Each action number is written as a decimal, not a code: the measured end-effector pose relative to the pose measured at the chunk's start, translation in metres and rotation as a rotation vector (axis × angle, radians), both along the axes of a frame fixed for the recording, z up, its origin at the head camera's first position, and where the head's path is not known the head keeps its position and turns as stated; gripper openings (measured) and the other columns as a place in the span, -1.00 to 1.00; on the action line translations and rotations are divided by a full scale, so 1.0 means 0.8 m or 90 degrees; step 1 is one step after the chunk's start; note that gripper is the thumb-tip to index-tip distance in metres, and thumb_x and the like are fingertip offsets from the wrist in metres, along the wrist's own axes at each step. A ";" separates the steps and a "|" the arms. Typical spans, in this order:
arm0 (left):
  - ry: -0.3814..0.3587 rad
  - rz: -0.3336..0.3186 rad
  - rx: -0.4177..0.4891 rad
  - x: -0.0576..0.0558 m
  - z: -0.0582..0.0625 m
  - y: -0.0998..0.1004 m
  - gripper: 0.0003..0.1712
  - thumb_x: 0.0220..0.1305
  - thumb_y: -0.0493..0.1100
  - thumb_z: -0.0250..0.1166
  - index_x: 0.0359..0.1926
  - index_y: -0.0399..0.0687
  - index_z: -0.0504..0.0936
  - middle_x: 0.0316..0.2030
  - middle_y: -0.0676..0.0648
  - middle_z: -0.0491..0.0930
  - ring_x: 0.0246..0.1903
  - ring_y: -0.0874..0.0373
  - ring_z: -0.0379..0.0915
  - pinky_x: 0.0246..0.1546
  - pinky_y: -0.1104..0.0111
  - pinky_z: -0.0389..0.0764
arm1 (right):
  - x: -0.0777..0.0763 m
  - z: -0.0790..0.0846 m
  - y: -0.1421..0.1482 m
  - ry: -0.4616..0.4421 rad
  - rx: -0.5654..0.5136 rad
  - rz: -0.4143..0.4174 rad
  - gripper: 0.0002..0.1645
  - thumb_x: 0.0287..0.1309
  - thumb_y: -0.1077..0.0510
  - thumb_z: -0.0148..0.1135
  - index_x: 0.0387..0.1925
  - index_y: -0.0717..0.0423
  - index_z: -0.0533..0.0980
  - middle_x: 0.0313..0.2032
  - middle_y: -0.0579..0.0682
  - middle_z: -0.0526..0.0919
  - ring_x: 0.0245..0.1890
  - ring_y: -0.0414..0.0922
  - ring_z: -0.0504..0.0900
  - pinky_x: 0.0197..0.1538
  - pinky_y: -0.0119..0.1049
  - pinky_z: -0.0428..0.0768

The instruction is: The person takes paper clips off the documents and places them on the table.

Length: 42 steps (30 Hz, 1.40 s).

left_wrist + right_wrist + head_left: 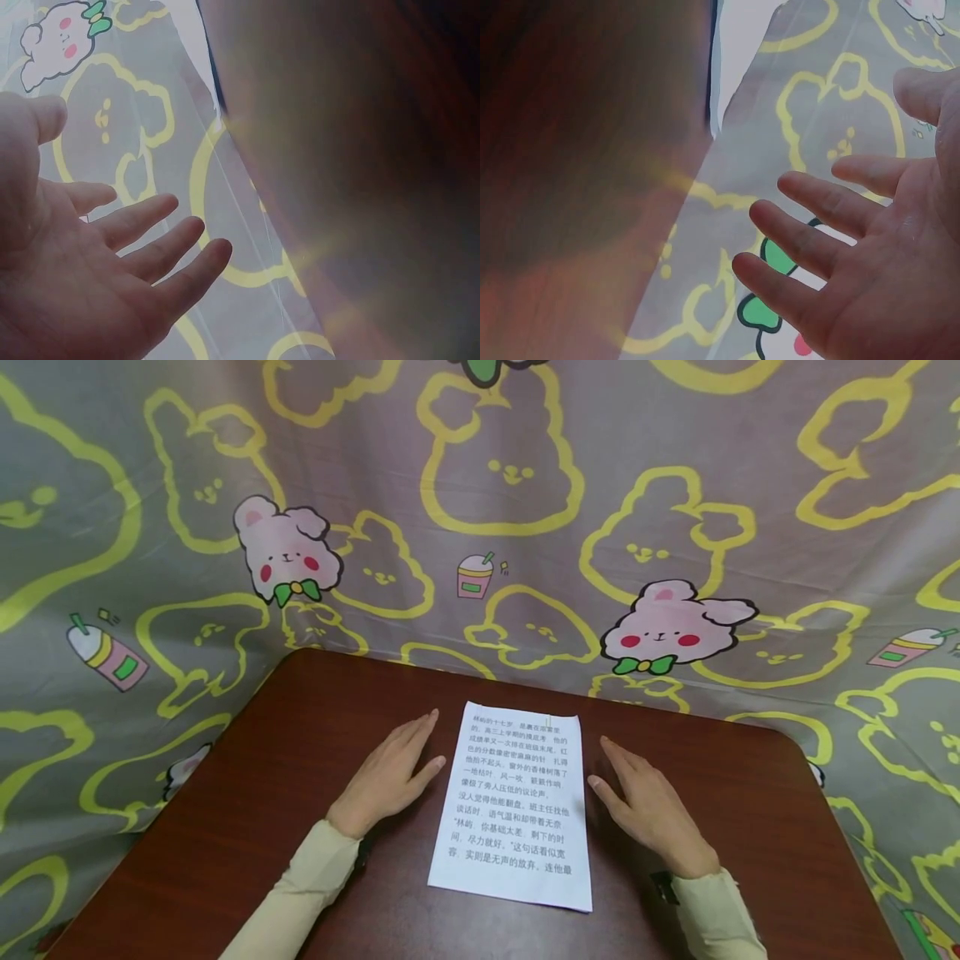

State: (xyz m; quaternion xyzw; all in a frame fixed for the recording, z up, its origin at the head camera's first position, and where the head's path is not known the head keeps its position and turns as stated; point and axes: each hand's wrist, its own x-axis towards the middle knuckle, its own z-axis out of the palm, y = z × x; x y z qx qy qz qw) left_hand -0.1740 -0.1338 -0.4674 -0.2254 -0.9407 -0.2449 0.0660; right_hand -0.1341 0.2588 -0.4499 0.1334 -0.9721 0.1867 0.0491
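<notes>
A white sheet of paper [513, 810] printed with lines of Chinese text lies on the dark brown table, upright to the viewer. To its left is my left hand [388, 772], fingers extended toward the far edge and thumb pointing at the sheet. On the other side, my right hand [651, 802] mirrors it, its thumb near the paper's right edge. Both hands are apart from the sheet and hold nothing. In the left wrist view the left palm [82, 277] shows with fingers spread. The right wrist view shows the right palm [877, 262] with fingers likewise spread.
The brown wooden table [225, 802] has rounded far corners. A grey curtain [375, 460] with yellow bunny outlines hangs behind the table and along both sides, close to its edges. Beige sleeves [292, 893] cover both forearms, with dark bands at the wrists.
</notes>
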 end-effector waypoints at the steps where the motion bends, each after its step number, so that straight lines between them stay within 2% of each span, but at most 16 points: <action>1: -0.005 0.000 0.000 0.000 0.000 0.000 -0.14 0.57 0.19 0.13 0.65 -0.08 0.08 0.56 -0.24 0.28 0.53 -0.22 0.26 0.51 -0.08 0.35 | 0.000 0.000 -0.001 -0.006 -0.005 -0.001 -0.13 0.42 -0.03 0.27 0.57 0.25 0.20 0.49 0.34 0.37 0.44 0.34 0.42 0.42 0.37 0.41; 9: -0.046 0.004 0.018 0.002 0.002 0.005 -0.17 0.56 0.13 0.17 0.63 -0.15 0.14 0.56 -0.24 0.28 0.53 -0.21 0.26 0.51 -0.11 0.34 | 0.003 -0.002 -0.007 -0.049 -0.017 -0.016 -0.08 0.41 -0.06 0.28 0.60 0.19 0.15 0.51 0.31 0.34 0.47 0.33 0.39 0.41 0.39 0.40; 17: -0.075 0.018 0.008 0.004 0.004 0.009 -0.17 0.55 0.14 0.19 0.60 -0.22 0.19 0.53 -0.28 0.33 0.51 -0.22 0.28 0.50 -0.11 0.34 | 0.002 -0.004 -0.012 -0.055 -0.027 -0.019 -0.06 0.39 -0.05 0.32 0.60 0.21 0.15 0.50 0.33 0.36 0.45 0.35 0.41 0.38 0.40 0.43; 24: -0.108 -0.005 0.050 0.007 0.008 0.016 -0.31 0.51 0.02 0.27 0.48 -0.25 0.39 0.43 -0.22 0.47 0.43 -0.13 0.42 0.43 -0.05 0.47 | 0.000 -0.007 -0.015 -0.056 -0.069 0.000 -0.05 0.37 0.04 0.36 0.57 0.33 0.14 0.45 0.37 0.43 0.41 0.31 0.49 0.36 0.33 0.49; 28: -0.115 0.003 0.054 0.008 0.007 0.017 -0.35 0.50 0.00 0.29 0.44 -0.26 0.44 0.37 -0.19 0.52 0.34 -0.09 0.51 0.36 -0.01 0.55 | -0.001 -0.008 -0.015 -0.062 -0.081 -0.002 -0.04 0.36 0.05 0.37 0.57 0.35 0.14 0.42 0.38 0.46 0.38 0.31 0.52 0.33 0.33 0.52; 32: -0.130 0.004 0.070 0.009 0.006 0.018 -0.36 0.49 -0.01 0.30 0.42 -0.27 0.46 0.30 -0.19 0.58 0.21 -0.06 0.59 0.23 0.03 0.64 | -0.004 -0.014 -0.015 -0.068 -0.102 0.001 -0.05 0.34 0.08 0.38 0.56 0.35 0.15 0.36 0.40 0.51 0.21 0.28 0.65 0.19 0.25 0.66; 36: -0.162 0.001 0.092 0.010 0.007 0.019 -0.40 0.49 -0.03 0.30 0.39 -0.28 0.49 0.25 -0.19 0.61 0.13 -0.02 0.62 0.13 0.09 0.68 | -0.006 -0.017 -0.014 -0.079 -0.124 0.001 -0.06 0.32 0.10 0.39 0.55 0.35 0.17 0.28 0.38 0.58 -0.01 0.14 0.72 0.01 0.09 0.76; 42: -0.183 0.003 0.103 0.006 0.004 0.020 -0.43 0.49 -0.06 0.30 0.36 -0.30 0.51 0.24 -0.21 0.61 0.09 0.00 0.65 0.09 0.12 0.71 | -0.008 -0.020 -0.016 -0.091 -0.134 -0.005 -0.07 0.32 0.13 0.40 0.54 0.36 0.17 0.27 0.36 0.59 -0.07 0.06 0.72 -0.07 -0.03 0.77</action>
